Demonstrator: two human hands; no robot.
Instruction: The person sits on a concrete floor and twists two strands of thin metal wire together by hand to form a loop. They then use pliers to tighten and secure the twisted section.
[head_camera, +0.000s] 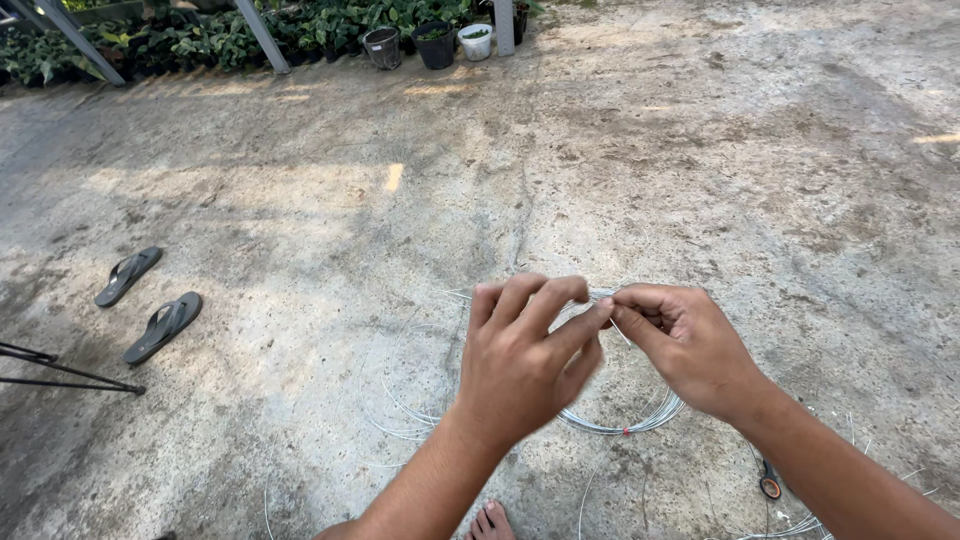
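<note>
Two bare hands meet above the concrete ground (700, 150), and between them lies the grip: the left hand (525, 360) and the right hand (685, 345) each press thumb and fingertips together on one thin strand of silvery wire, their tips almost touching. That strand belongs to a bundled wire coil (625, 425), which hangs below the pinch as one loop and curves under both wrists. Left of the grip and lower, a few loose wire loops (400, 400) lie flat on the ground; their exact number cannot be told. Directly beneath the grip, at the bottom edge, one bare foot (490, 522) shows its toes. Below and right of the grip, a small tool with an orange ring (770, 487) rests beside the right forearm. Far left of the grip lie two dark flip-flops (150, 305), side by side. Well beyond the grip stand three pots (435, 45).
</note>
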